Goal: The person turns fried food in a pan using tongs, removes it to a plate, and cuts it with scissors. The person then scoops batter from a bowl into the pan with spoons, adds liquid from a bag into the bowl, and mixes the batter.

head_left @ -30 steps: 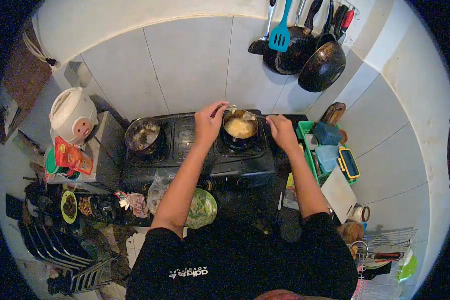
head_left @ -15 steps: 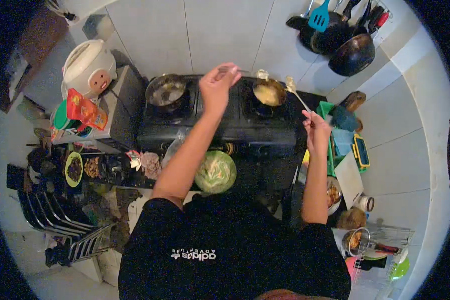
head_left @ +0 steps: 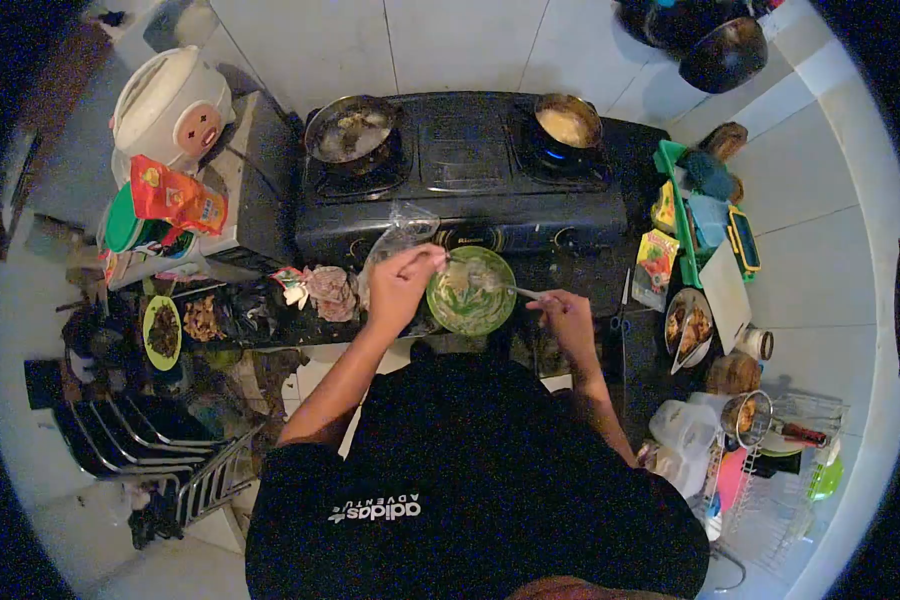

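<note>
A green bowl (head_left: pixel 511 291) with pale batter and light green shreds sits at the counter's front, before the stove. My right hand (head_left: pixel 568 318) is closed around the handle of a metal spoon (head_left: pixel 523 292), its head down in the batter. At the bowl's left rim my left hand (head_left: pixel 407 285) pinches a thin metal utensil, a spoon or fork; its tip is by the batter and hard to make out. Behind, on the stove (head_left: pixel 460 225), a small pan (head_left: pixel 568 122) with yellowish food stands over a blue flame. A larger pan (head_left: pixel 351 135) holds pale pieces in oil.
Left of the bowl are a clear plastic bag (head_left: pixel 402 228), a pinkish lump (head_left: pixel 332 292) and a yellow-green plate (head_left: pixel 162 332). A rice cooker (head_left: pixel 172 112) stands at the left. Scissors (head_left: pixel 622 315), a food bowl (head_left: pixel 688 325) and a green basket (head_left: pixel 682 228) are on the right.
Both hands have come back from above the right stove pan to the green bowl, bringing the utensils into or beside the batter. The camera view has tilted down toward the counter.
</note>
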A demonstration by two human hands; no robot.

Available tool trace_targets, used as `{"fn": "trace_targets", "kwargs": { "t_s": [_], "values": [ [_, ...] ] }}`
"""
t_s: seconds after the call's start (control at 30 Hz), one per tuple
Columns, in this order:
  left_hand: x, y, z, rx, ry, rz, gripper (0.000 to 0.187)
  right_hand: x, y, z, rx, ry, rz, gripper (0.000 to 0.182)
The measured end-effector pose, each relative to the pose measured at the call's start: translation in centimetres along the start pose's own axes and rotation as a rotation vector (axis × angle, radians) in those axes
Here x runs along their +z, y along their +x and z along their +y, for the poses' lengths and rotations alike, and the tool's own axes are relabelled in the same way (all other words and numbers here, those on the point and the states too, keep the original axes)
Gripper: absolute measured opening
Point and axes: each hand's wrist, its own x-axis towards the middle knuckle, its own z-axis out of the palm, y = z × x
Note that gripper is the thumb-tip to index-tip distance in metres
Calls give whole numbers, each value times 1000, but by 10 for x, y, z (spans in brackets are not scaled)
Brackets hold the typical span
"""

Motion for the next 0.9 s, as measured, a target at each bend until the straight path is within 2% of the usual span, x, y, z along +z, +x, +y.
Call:
{"fn": "trace_targets", "kwargs": {
  "t_s": [0.07, 0.13, 0.2, 0.23, 0.3, 0.33, 0.4, 0.43, 0.5, 0.57, 0.63, 0.7, 0.77, 0.83, 0.9],
  "values": [
    [-6, -5, -23, -51, 189, -49, 15, 12, -2, 4, 79, -59, 13, 29],
    [-11, -10, -27, -19, 267, -82, 14, 26, -2, 17, 164, -118, 43, 29],
    [-8, -9, -36, 43, 348, -134, 15, 33, -5, 39, 28, -203, 86, 28],
    [-6, -8, -43, 36, 322, -172, 13, 30, -7, 31, 38, -337, -6, 27],
    [-10, -5, -49, 81, 550, -287, 19, 40, -11, 65, 28, -183, 59, 26],
    [-11, -5, -53, 101, 544, -330, 19, 42, -18, 62, 41, -180, 104, 26],
    [-9, -2, -61, 229, 491, -290, 29, 38, -32, 54, 162, -3, 222, 25],
    [-8, -1, -56, 252, 476, -340, 29, 30, -40, 45, 172, -1, 278, 25],
    [-8, -1, -44, 509, 638, -362, 36, 10, -60, 32, 231, -225, 356, 25],
    [-8, 3, -45, 554, 669, -421, 36, -11, -74, 71, 287, -201, 409, 26],
    [-9, 6, -44, 590, 709, -461, 35, -35, -89, 80, 132, -360, 573, 26],
    [-6, 9, -38, 624, 852, -473, 33, -66, -104, 78, 281, -403, 658, 25],
    [-7, 7, -29, 636, 885, -486, 31, -92, -112, 106, 302, -411, 841, 19],
    [3, 8, -17, 615, 945, -435, 29, -122, -127, 108, 347, -383, 909, 21],
    [3, 6, -21, 686, 913, -426, 28, -135, -136, 100, 383, -352, 942, 23]
  ]
}}
